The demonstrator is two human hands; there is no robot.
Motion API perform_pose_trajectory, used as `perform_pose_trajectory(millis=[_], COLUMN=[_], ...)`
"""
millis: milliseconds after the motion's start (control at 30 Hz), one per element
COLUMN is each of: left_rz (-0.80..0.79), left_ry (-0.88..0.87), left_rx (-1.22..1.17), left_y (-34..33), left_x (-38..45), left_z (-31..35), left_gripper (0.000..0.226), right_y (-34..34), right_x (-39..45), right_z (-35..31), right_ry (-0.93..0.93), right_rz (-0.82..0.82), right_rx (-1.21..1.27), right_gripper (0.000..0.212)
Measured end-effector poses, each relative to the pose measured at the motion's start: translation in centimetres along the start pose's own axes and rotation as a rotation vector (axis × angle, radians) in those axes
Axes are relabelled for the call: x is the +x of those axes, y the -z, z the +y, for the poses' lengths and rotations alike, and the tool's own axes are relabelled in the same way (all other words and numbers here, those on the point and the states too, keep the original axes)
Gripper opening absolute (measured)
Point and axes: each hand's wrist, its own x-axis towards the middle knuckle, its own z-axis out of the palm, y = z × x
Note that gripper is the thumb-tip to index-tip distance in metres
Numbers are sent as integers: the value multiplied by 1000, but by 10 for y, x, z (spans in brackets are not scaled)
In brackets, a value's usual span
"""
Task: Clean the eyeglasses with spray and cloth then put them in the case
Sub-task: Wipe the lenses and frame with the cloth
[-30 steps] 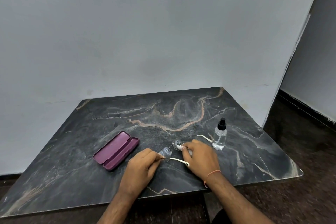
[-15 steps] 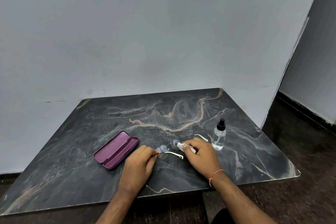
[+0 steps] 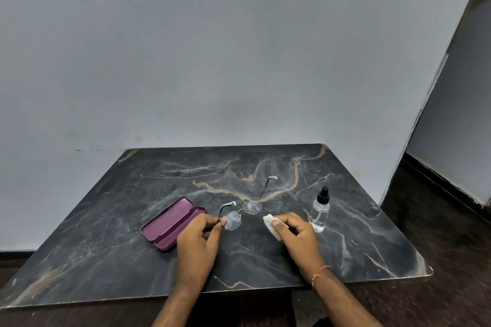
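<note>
My left hand (image 3: 198, 239) pinches the eyeglasses (image 3: 243, 211) at the near lens's outer corner, fingertips clamped on the rim, and the frame runs away from it up and to the right, both temples open and pointing toward the wall. My right hand (image 3: 297, 236) is the one with the cloth (image 3: 272, 224), thumb and fingers closed on the white fold, just right of the near lens and below the far one. The lenses look beaded with droplets, so I judge wiping comes next: cloth goes left. The open purple case (image 3: 172, 223) waits beside my left hand, the spray bottle (image 3: 320, 211) beside my right, all on dark veined marble table (image 3: 265, 260) against a plain grey wall (image 3: 239, 61).
</note>
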Motion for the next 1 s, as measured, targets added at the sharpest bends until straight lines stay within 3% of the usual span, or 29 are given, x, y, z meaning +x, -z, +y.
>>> perform_pose_trajectory(millis=[233, 367, 500, 633, 867, 1000], left_rz=[165, 180, 146, 121, 39, -117], left_ry=[409, 566, 644, 701, 729, 737], left_rx=[-423, -718, -878, -920, -887, -742], left_y=[-27, -38, -39, -36, -28, -21], left_x=[-21, -32, -40, -43, -36, -31], left_z=[25, 44, 57, 66, 78, 77], left_gripper=[10, 8, 7, 7, 13, 26], right_y=[-13, -21, -23, -22, -17, -8], right_x=[-20, -24, -22, -21, -15, -5], right_z=[-20, -35, -48, -60, -89, -105], right_ry=[-136, -306, -328, -303, -101, 39], right_rz=[-44, -73, -82, -102, -140, -174], right_rx=[232, 471, 536, 474, 294, 152], right_gripper=[11, 18, 29, 12, 14, 14])
